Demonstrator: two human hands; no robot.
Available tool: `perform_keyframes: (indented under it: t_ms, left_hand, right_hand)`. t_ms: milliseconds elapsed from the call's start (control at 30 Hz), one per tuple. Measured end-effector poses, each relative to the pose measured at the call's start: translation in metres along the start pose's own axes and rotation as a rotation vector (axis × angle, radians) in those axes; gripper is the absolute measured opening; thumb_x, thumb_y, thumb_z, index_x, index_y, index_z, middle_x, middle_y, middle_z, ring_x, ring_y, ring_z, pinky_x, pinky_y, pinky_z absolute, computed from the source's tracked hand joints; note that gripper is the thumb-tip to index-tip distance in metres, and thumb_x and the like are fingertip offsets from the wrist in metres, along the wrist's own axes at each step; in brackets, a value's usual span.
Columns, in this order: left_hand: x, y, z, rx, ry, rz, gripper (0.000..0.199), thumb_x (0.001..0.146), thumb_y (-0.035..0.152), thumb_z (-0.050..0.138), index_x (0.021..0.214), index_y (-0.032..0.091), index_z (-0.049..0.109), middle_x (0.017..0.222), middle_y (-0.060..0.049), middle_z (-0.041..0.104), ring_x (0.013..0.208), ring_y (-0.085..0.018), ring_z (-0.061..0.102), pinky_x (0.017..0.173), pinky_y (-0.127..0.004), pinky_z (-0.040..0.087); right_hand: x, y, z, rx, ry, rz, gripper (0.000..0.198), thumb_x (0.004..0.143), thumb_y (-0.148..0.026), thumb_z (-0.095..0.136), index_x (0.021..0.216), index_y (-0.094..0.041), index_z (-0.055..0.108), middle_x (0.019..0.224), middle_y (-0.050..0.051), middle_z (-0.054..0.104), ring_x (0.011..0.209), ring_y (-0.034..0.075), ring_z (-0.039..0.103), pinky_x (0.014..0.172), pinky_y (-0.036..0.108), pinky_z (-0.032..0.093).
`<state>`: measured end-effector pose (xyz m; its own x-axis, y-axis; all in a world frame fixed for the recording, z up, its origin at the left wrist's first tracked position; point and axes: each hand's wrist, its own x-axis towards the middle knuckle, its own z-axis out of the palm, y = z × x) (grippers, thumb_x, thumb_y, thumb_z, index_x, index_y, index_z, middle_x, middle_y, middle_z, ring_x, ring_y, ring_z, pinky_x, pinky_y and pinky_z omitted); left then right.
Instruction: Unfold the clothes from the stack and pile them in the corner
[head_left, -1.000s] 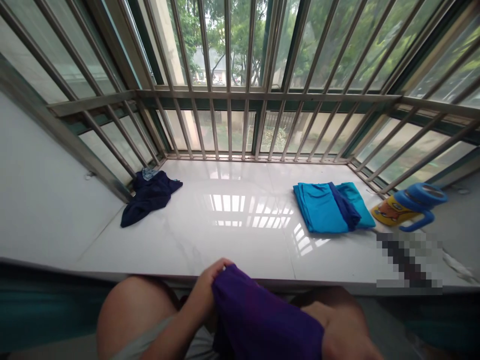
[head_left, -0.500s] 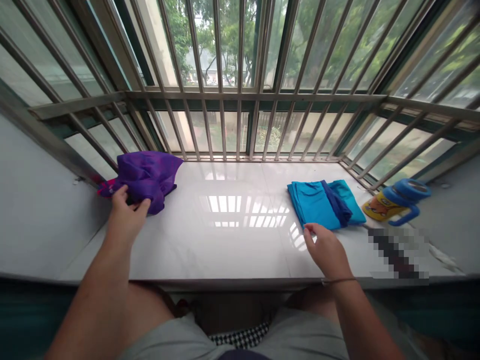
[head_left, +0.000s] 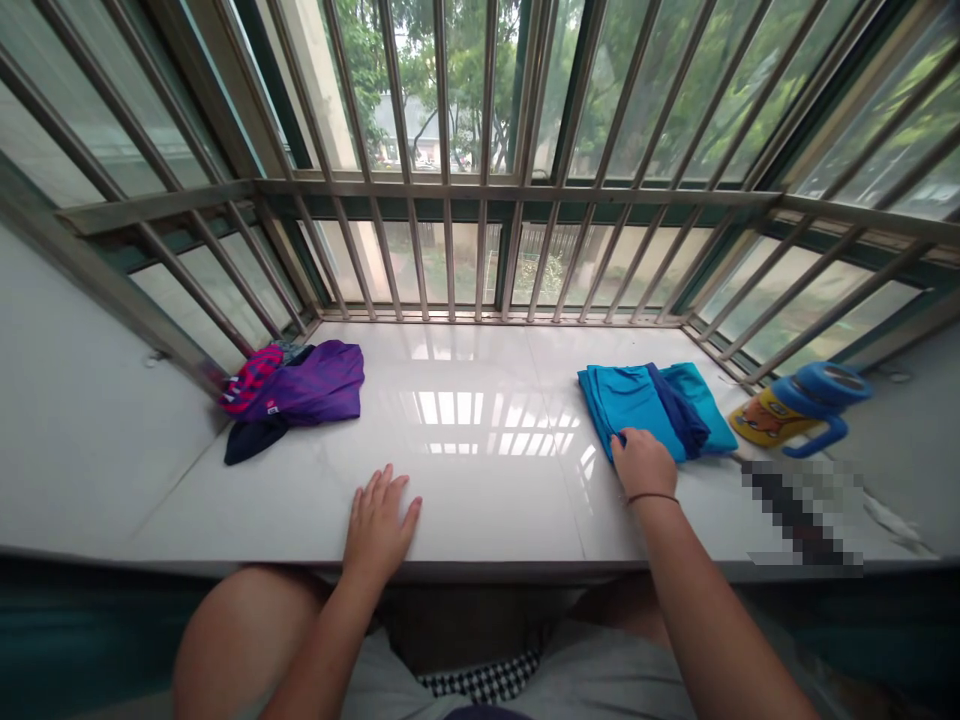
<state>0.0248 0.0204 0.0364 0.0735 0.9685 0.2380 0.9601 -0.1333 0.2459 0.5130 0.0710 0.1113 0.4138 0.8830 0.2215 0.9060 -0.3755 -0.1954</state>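
My left hand (head_left: 381,522) is over the near middle of the white sill, empty, its fingers stretched out and slightly apart. On the far left lies a loose pile of clothing (head_left: 319,385), mostly purple, with pink-striped, grey and dark navy parts showing. To the right is a folded bright blue cloth (head_left: 619,390) with a dark blue band of fabric (head_left: 679,410) across it. My right hand (head_left: 646,462) has its fingers closed on the near left edge of this cloth; the fingertips are partly hidden.
A yellow and blue mug (head_left: 787,410) with a blue handle leans at the right, beside the cloth. In front of it is a pixelated dark object (head_left: 799,515). Metal bars (head_left: 517,192) fence the window behind the white sill (head_left: 465,500).
My left hand has let go of the purple clothing and moved right and nearer. The clothing has settled flatter against the left side. My right hand has moved onto the blue cloth's near edge.
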Motion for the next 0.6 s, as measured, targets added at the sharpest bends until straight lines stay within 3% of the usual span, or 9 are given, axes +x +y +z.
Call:
perform_keyframes:
  t_ms: [167,400,467,600]
  left_hand:
    - [0.004,-0.001,-0.003,0.007,0.021,-0.008,0.047,0.107,0.041,0.052,0.142,0.017,0.072,0.168,-0.02,0.056,0.158,-0.039,0.048,0.133,-0.061,0.032]
    - [0.003,0.002,-0.004,-0.002,0.025,-0.009,0.047,0.107,0.039,0.051,0.141,0.015,0.072,0.167,-0.021,0.056,0.157,-0.039,0.049,0.133,-0.062,0.033]
    - [0.003,0.003,-0.005,-0.015,0.032,-0.011,0.047,0.106,0.039,0.051,0.141,0.016,0.073,0.167,-0.021,0.056,0.157,-0.039,0.049,0.133,-0.062,0.033]
    - [0.002,0.003,-0.004,-0.005,0.035,-0.013,0.047,0.106,0.038,0.051,0.141,0.016,0.073,0.166,-0.021,0.057,0.157,-0.039,0.05,0.133,-0.062,0.033]
  right_hand:
    - [0.001,0.006,-0.002,0.119,0.031,0.09,0.041,0.106,-0.033,0.048,0.105,-0.012,0.084,0.109,0.021,0.076,0.084,0.027,0.062,0.074,0.038,0.04]
    - [-0.004,0.006,-0.012,0.358,0.167,0.249,0.053,0.109,-0.046,0.032,0.12,-0.012,0.071,0.098,0.018,0.073,0.083,0.028,0.063,0.075,0.039,0.046]
    - [-0.014,-0.004,-0.021,0.561,0.22,0.246,0.055,0.11,-0.057,0.03,0.122,-0.016,0.065,0.097,0.014,0.072,0.086,0.027,0.066,0.076,0.038,0.051]
    - [-0.043,-0.045,-0.05,1.281,0.211,0.176,0.048,0.101,-0.072,0.055,0.114,-0.026,0.059,0.096,0.003,0.068,0.085,0.022,0.066,0.077,0.036,0.056]
